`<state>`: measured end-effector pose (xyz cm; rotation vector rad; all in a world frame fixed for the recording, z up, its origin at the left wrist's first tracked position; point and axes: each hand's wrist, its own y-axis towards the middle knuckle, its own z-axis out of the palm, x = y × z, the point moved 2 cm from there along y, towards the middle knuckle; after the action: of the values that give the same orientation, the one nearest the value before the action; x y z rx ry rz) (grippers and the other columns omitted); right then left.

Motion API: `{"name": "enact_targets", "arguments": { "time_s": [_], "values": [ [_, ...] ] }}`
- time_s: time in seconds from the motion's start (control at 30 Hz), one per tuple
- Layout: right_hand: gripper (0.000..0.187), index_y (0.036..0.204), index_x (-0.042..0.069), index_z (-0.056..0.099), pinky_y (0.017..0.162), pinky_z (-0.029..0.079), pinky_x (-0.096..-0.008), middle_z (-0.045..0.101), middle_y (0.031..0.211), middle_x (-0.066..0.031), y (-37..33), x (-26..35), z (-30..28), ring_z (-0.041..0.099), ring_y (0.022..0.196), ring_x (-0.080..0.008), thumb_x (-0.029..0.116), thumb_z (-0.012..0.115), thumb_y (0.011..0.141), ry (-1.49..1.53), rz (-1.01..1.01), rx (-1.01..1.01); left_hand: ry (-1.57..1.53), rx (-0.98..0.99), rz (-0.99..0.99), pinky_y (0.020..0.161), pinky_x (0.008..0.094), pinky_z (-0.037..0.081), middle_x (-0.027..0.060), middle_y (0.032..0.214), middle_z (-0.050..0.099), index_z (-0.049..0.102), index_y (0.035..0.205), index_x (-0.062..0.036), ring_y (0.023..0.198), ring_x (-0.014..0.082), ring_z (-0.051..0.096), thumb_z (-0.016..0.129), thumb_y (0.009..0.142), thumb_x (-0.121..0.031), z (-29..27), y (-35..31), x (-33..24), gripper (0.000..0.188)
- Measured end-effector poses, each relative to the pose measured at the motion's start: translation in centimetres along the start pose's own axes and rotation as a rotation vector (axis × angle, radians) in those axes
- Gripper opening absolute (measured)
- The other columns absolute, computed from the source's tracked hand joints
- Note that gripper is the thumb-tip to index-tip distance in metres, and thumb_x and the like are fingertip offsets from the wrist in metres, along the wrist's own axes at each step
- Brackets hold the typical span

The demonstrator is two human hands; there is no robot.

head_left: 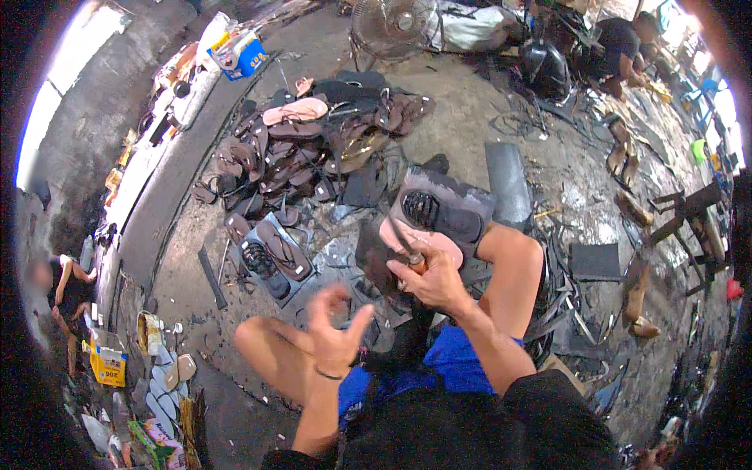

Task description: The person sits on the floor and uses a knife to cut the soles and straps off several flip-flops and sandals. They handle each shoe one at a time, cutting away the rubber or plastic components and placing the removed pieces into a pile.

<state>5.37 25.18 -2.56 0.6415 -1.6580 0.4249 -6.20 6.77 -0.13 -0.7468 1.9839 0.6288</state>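
Observation:
My right hand point(435, 283) is closed round the orange-brown handle of a knife point(402, 240), whose dark blade points up and to the left. The blade lies over or just above a pink sandal sole point(429, 237); I cannot tell whether they touch. Just beyond, a black strappy sandal point(446, 218) rests on a dark sheet point(475, 197) by my right knee. My left hand point(335, 335) is raised over my lap with fingers apart and nothing in it. Farther left, two dark sandals point(283, 254) lie on a grey sheet.
A large heap of sandals point(294, 149) spreads ahead on the left. A dark rolled sheet point(507, 184) and black offcuts point(595, 262) lie to the right. A fan point(392, 27) stands at the back. Another person point(619, 51) sits far right; one more point(66, 282) is far left.

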Motion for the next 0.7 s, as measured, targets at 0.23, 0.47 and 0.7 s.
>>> {"name": "enact_targets", "arguments": {
  "time_s": [0.23, 0.47, 0.7],
  "values": [
    [0.033, 0.104, 0.002, 0.069, 0.062, 0.049, -0.0342, 0.067, 0.076, -0.0045, 0.8, 6.5, -0.7, 0.060, 0.066, -0.0129, 0.026, 0.077, 0.084, -0.042, -0.481, 0.123, -0.260, 0.347, -0.130, 0.093, 0.0340, 0.050, 0.0103, 0.116, 0.065, 0.051, 0.128, 0.0035, 0.105, 0.0194, 0.062, 0.086, 0.075, -0.021, -3.0, 3.6, -2.6, 0.068],
    [0.039, 0.104, 0.000, 0.067, 0.056, 0.048, -0.0323, 0.066, 0.069, -0.0059, -5.1, 5.4, 0.4, 0.059, 0.063, -0.0106, 0.034, 0.075, 0.086, -0.105, 0.250, 0.348, -0.635, 0.321, -0.277, 0.092, 0.0306, 0.049, 0.0071, 0.115, 0.065, 0.058, 0.122, 0.0018, 0.104, 0.0152, 0.061, 0.066, 0.093, -0.011, -2.4, -2.6, -2.8, 0.032],
    [0.040, 0.103, 0.001, 0.065, 0.060, 0.051, -0.0400, 0.065, 0.071, -0.0150, -7.5, 7.2, 2.5, 0.064, 0.062, -0.0290, 0.033, 0.077, 0.082, -0.434, -0.026, 0.127, -0.558, 0.142, -0.221, 0.093, 0.0303, 0.049, 0.0066, 0.115, 0.065, 0.052, 0.127, 0.0015, 0.103, 0.0136, 0.060, 0.068, 0.092, -0.009, -0.7, -4.2, -0.3, 0.040]
  ]
}}
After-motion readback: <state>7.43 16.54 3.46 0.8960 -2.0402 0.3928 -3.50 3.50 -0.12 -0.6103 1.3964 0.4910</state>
